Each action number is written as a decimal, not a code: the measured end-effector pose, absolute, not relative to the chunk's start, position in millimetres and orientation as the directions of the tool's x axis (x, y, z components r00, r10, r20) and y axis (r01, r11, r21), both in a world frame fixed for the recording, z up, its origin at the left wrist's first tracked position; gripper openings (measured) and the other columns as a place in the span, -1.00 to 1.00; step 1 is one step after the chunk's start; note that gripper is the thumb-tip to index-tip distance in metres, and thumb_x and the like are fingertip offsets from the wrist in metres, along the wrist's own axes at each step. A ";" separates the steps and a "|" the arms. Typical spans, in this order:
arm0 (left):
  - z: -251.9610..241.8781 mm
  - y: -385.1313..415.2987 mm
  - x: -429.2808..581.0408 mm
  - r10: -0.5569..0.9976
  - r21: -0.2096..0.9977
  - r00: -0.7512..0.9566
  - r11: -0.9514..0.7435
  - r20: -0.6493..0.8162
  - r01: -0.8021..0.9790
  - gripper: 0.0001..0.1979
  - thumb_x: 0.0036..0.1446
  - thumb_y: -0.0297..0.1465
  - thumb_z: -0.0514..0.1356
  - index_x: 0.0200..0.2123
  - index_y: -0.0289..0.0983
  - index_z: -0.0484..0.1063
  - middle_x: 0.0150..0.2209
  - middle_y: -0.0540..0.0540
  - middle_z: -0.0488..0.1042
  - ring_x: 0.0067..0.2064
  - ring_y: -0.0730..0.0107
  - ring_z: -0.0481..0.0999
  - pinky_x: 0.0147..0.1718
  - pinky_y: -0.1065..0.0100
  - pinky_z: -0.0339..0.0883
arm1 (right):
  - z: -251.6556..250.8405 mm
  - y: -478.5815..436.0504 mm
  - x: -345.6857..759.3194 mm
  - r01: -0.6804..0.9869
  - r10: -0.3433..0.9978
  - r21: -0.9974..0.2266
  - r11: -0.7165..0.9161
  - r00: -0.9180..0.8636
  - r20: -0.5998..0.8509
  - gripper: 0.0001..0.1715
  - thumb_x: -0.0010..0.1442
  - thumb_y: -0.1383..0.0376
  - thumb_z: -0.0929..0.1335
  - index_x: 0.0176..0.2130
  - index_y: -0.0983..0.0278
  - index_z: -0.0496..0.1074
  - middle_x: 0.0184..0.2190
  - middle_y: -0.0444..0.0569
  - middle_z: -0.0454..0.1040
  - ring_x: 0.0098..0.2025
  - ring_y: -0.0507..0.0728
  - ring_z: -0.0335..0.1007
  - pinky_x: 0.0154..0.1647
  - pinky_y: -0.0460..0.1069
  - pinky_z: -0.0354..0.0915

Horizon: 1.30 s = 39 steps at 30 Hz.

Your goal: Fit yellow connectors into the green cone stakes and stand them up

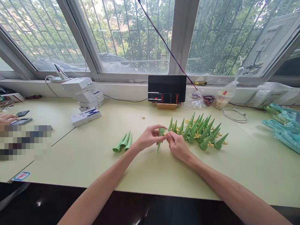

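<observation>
While I watch the head view from my remote station, both hands are near the centre of the frame, above the counter. The left hand has its grip closed on a green cone, wide end up, tip pointing down. The right hand meets it from the right; its grip is pinched on a small yellow piece at the cone's side, mostly hidden by the fingers. I cannot tell whether the piece is fully seated.

Right of centre, I log a cluster of green cones, tips up, with yellow bits among them; the nearest are just beside the right hand. Left of the hands, three loose cones lie together. A loose yellow part lies beyond the left hand.

Upper centre: a phone in front of a dark screen. Upper left: stacked white boxes. At the left edge I note another person's hand by a phone-like device.
</observation>
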<state>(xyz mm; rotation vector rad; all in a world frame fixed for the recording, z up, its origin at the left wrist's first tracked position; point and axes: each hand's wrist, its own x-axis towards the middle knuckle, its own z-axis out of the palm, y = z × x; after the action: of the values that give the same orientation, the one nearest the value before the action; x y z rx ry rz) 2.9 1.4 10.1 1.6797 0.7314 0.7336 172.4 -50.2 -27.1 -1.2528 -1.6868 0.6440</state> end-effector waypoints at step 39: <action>2.9 1.0 3.0 0.769 0.925 0.606 -0.354 0.203 0.140 -0.63 0.10 -0.27 0.27 -0.02 -0.24 0.43 -0.54 0.12 0.04 -0.54 0.56 0.19 -0.54 0.47 0.21 | -24.2 -50.2 172.2 0.355 0.959 -0.892 0.280 -0.068 0.274 -0.49 0.40 0.03 0.12 -0.52 0.21 0.10 -0.69 -0.20 0.17 -0.60 0.04 0.07 -0.53 -0.05 0.02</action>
<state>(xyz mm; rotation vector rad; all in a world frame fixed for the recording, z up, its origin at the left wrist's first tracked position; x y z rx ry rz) 3.0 1.0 2.9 1.8406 0.7334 0.7958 172.2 -50.2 -24.2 -1.2374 -1.6070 0.8050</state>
